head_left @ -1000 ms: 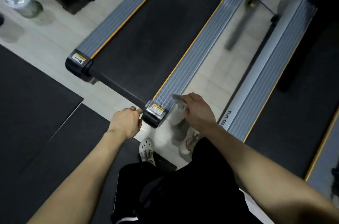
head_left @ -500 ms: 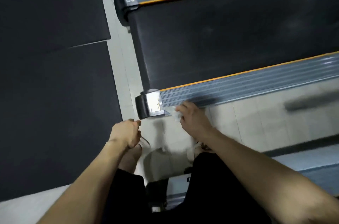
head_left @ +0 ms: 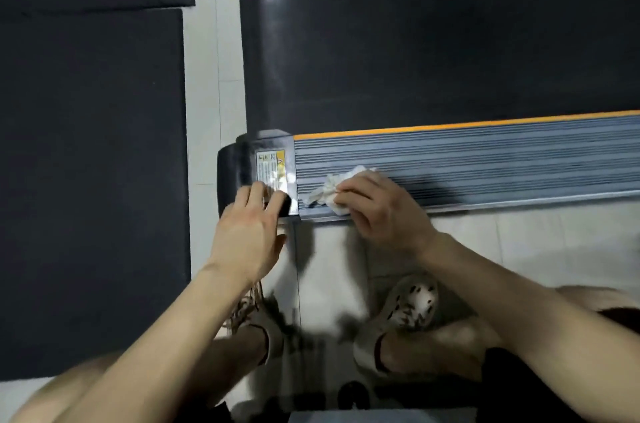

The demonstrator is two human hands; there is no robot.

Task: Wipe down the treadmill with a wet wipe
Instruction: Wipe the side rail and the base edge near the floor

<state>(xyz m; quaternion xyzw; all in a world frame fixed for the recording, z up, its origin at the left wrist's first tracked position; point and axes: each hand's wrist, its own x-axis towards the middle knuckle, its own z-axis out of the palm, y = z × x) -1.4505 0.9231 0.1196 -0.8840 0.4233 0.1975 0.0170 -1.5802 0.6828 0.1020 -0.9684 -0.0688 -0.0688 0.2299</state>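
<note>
Nearest, well short of the rail (head_left: 485,162): black shorts (head_left: 536,388) and bare legs (head_left: 433,346), blurred. A little closer to the rail, a pair of beige perforated clogs (head_left: 412,304), rounded at the toe, planted on pale glossy tile (head_left: 519,242).

Left hand (head_left: 249,232) at the rail's left end, fingers near straight and laid over the black, rounded plastic end cap (head_left: 232,169), grasping nothing; thumb off the cap's near edge. On the cap's grey top, just left of the rail, a small white rectangular label (head_left: 270,166) with a yellow corner, print too blurred to read.

Right hand (head_left: 384,214) at the rail's near edge, fingers curled round a crumpled white wipe (head_left: 329,188), pinching it and pressing it down onto the rail, a short way right of the cap. Wipe bunched and creased, part of it poking out leftward past the fingertips.

Rail itself: long, grey, finely ribbed lengthwise, with a smooth lip along the near side, running off to the right. Along its far edge, a thin orange strip (head_left: 450,126). Beyond that, the belt (head_left: 415,41): broad, matte black, faintly grainy, curving over a roller at the left end with a dull sheen. Left of the rail, past a band of tile, dark rubbery mats (head_left: 90,145), flat and square-edged, butted together at a seam.
</note>
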